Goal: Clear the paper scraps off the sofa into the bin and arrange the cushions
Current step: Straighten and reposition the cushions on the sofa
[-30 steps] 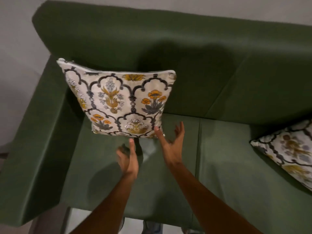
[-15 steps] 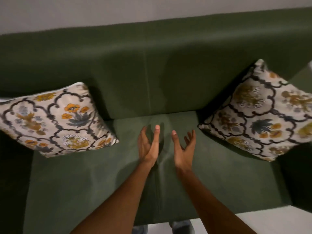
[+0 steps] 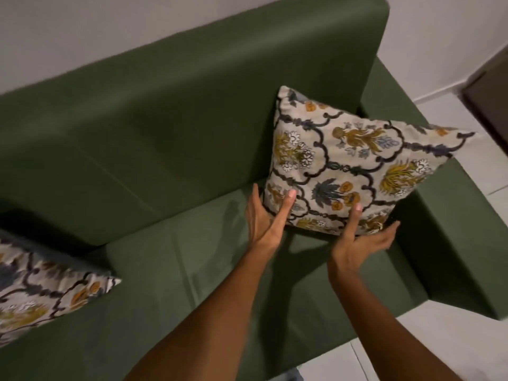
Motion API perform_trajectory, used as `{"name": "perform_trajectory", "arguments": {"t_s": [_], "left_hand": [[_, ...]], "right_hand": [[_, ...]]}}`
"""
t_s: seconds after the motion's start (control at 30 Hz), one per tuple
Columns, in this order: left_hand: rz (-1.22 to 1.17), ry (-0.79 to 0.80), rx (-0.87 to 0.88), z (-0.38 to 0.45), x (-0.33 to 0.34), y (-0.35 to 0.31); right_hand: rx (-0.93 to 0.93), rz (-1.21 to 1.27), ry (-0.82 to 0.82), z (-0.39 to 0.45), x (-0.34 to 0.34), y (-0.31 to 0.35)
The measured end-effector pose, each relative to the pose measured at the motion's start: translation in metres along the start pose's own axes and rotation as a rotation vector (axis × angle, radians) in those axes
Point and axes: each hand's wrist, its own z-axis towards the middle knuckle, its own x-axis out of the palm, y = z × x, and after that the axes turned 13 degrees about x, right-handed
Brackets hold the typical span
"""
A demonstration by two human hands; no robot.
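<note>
Two bare forearms reach in from the six o'clock edge over the front lip of the green sofa [image 3: 176,270], whose seat is open and bare between them and the backrest. The left hand [image 3: 264,215] stands edge-on with fingers straight and spread apart, its thumb lying on the lower left corner of the right cushion [image 3: 349,171] and its fingers against that cushion's left edge. The right hand [image 3: 362,240] is palm-up and open, thumb pressed to the cushion's face near the bottom edge, fingers cupped under its lower right corner — neither hand is closed round the fabric. The cushion stands tilted on its bottom edge at two o'clock, leaning into the corner where backrest and right armrest [image 3: 453,243] meet, its upper right corner jutting out over the armrest. At eight o'clock the left cushion [image 3: 46,292] lies against the backrest, cut off by the frame edge, well apart from the hands. Beyond the armrest, pale floor tiles [image 3: 450,111] — and behind the backrest, a white wall [image 3: 110,23].
</note>
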Motion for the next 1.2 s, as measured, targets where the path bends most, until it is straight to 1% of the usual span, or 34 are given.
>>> {"name": "perform_trajectory", "arguments": {"t_s": [0.1, 0.2, 0.33, 0.47, 0.53, 0.67, 0.73, 0.8, 0.9, 1.0, 1.07, 1.2], "left_hand": [[-0.028, -0.028, -0.036, 0.024, 0.025, -0.01], [0.003, -0.029, -0.054, 0.042, 0.047, -0.015], [-0.012, -0.174, -0.054, 0.037, 0.064, -0.012], [-0.056, -0.23, 0.003, 0.026, 0.057, 0.002], [-0.04, -0.299, 0.046, 0.019, 0.051, 0.007], [0.038, -0.507, 0.133, 0.006, 0.037, 0.017], [0.091, -0.617, 0.146, 0.002, 0.025, 0.024], [0.118, -0.673, 0.162, -0.003, 0.011, 0.032], [0.122, -0.651, 0.124, -0.012, -0.003, 0.042], [0.134, -0.607, 0.067, -0.014, -0.006, 0.043], [0.143, -0.551, 0.032, -0.015, -0.009, 0.043], [0.251, -0.456, -0.085, -0.02, -0.03, 0.04]], "right_hand": [[-0.025, 0.0, 0.032, 0.027, 0.002, 0.013], [-0.08, -0.047, 0.131, 0.044, 0.011, 0.017], [-0.151, -0.109, 0.183, 0.044, 0.016, 0.014], [-0.164, -0.246, 0.32, 0.041, 0.022, 0.014], [-0.188, -0.27, 0.4, 0.042, 0.029, 0.019], [-0.211, -0.308, 0.533, 0.03, 0.048, 0.022], [-0.237, -0.324, 0.612, 0.018, 0.056, 0.015], [-0.236, -0.363, 0.666, 0.007, 0.063, 0.008], [-0.219, -0.43, 0.696, 0.001, 0.068, 0.007], [-0.286, -0.416, 0.682, 0.002, 0.067, 0.009], [-0.308, -0.393, 0.648, 0.0, 0.064, 0.011], [-0.271, -0.43, 0.556, -0.015, 0.063, 0.015]]}}
